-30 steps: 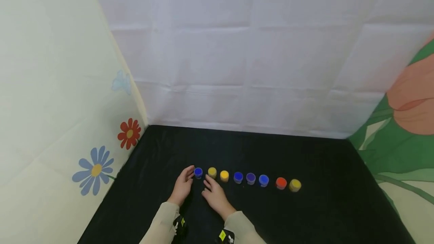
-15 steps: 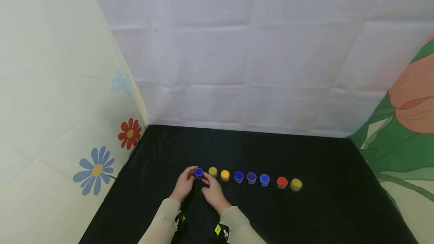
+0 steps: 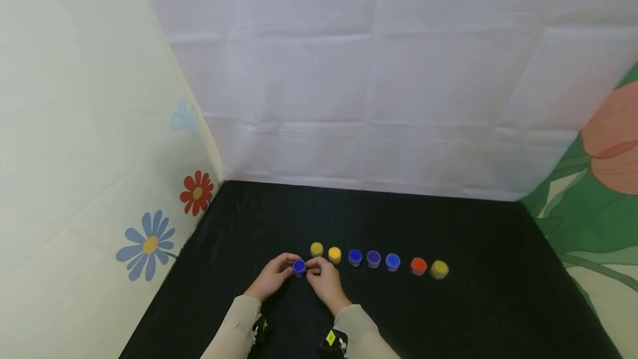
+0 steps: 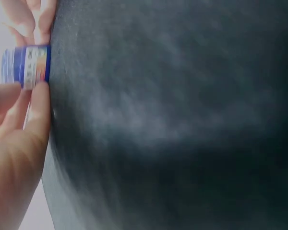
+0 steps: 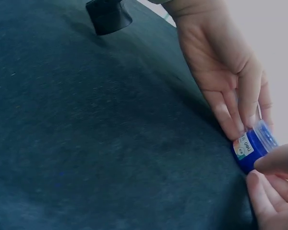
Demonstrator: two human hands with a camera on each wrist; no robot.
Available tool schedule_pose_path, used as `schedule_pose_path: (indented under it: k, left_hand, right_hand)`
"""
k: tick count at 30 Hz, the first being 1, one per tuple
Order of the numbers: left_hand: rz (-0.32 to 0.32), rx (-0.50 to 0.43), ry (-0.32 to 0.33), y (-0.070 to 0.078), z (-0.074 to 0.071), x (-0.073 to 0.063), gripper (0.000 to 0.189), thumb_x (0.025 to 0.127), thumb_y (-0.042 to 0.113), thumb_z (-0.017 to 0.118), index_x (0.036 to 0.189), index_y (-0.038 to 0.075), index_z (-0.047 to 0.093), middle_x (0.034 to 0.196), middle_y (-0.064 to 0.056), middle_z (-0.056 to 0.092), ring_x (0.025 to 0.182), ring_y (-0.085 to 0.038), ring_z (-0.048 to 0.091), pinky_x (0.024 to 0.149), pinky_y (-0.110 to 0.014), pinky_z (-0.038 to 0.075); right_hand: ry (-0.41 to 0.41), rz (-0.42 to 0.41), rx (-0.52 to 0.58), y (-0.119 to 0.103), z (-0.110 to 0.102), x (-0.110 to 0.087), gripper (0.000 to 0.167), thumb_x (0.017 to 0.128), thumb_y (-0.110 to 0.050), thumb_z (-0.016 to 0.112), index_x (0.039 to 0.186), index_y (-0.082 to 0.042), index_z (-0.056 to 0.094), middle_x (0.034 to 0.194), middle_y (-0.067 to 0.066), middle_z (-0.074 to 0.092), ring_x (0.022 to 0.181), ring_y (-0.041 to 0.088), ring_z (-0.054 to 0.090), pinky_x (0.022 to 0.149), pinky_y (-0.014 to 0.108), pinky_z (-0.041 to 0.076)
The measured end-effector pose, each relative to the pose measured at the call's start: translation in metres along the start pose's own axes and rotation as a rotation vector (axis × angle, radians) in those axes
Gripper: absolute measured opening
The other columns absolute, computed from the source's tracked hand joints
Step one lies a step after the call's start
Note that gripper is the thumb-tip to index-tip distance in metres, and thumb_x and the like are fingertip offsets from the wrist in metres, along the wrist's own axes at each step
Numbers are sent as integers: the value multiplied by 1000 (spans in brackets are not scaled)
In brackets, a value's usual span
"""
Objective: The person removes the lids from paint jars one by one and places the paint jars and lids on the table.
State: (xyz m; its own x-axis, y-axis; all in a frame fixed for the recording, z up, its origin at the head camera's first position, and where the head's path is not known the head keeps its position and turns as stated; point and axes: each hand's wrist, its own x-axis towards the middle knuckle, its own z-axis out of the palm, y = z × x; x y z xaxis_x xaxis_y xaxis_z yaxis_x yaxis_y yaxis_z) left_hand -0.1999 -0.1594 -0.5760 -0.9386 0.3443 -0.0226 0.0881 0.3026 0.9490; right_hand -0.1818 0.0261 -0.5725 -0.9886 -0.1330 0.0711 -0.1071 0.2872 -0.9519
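A small dark-blue paint jar (image 3: 299,267) stands just in front of the left end of a row of jars on the black cloth. My left hand (image 3: 271,277) pinches it from the left, thumb and fingers at its side. From the other side my right hand (image 3: 327,282) holds it with the fingertips. In the left wrist view the jar (image 4: 36,67) shows a white label with colour on it and a clear lid. The right wrist view has the same jar (image 5: 246,147) upright on the cloth between both hands' fingertips.
The row runs rightward: an olive-yellow jar (image 3: 316,249), a bright yellow one (image 3: 334,255), several blue and violet ones, a red jar (image 3: 418,266) and another olive-yellow jar (image 3: 440,270). Behind the black-covered table (image 3: 478,314) hangs a white cloth (image 3: 369,82); flower-printed cloths flank it.
The right fingers came over to the dark-blue jar, and both hands now grip it. The jar has moved toward me, out of the row's line. The view shifted slightly.
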Motion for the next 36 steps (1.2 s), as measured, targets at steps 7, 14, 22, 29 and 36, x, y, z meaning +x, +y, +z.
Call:
schedule_pose_path:
  k: [7, 14, 22, 29, 36]
  left_hand:
    - [10, -13, -60, -4, -3, -5, 25, 102, -1, 54, 126, 2, 62, 120, -14, 67, 110, -28, 63, 93, -39, 49]
    - [18, -28, -53, -13, -3, -7, 26, 103, 2, 54, 128, 2, 61, 123, -15, 66, 113, -24, 63, 94, -31, 49]
    - [18, -71, -26, -19, -1, -10, 27, 104, 3, 54, 130, 4, 60, 126, -13, 65, 118, -23, 62, 97, -28, 48]
    - [-2, -44, -8, -19, 2, -13, 26, 103, 5, 58, 129, 4, 61, 126, -12, 65, 118, -28, 62, 94, -26, 49]
    - [31, 27, 29, -23, 3, -13, 27, 101, 8, 62, 127, 3, 63, 125, -13, 62, 116, -26, 62, 93, -24, 50]
  right_hand:
    - [-13, -7, 45, 4, 3, -6, 20, 84, 12, 71, 100, 3, 64, 97, 15, 70, 89, 28, 70, 78, 36, 59]
    - [-18, -40, 65, 12, 6, -7, 23, 83, 10, 74, 103, 4, 65, 98, 14, 69, 90, 26, 69, 78, 29, 58]
    - [-35, -80, 13, 18, 7, -7, 25, 85, 7, 76, 106, 2, 65, 103, 12, 66, 92, 23, 68, 80, 28, 58]
    - [-94, -67, 70, 20, 0, -8, 28, 88, 3, 75, 114, 3, 64, 108, 14, 67, 98, 27, 68, 84, 28, 57]
    - [-117, -84, 157, 22, -3, -6, 31, 91, -3, 75, 117, 5, 61, 111, 17, 67, 101, 30, 67, 87, 28, 56]
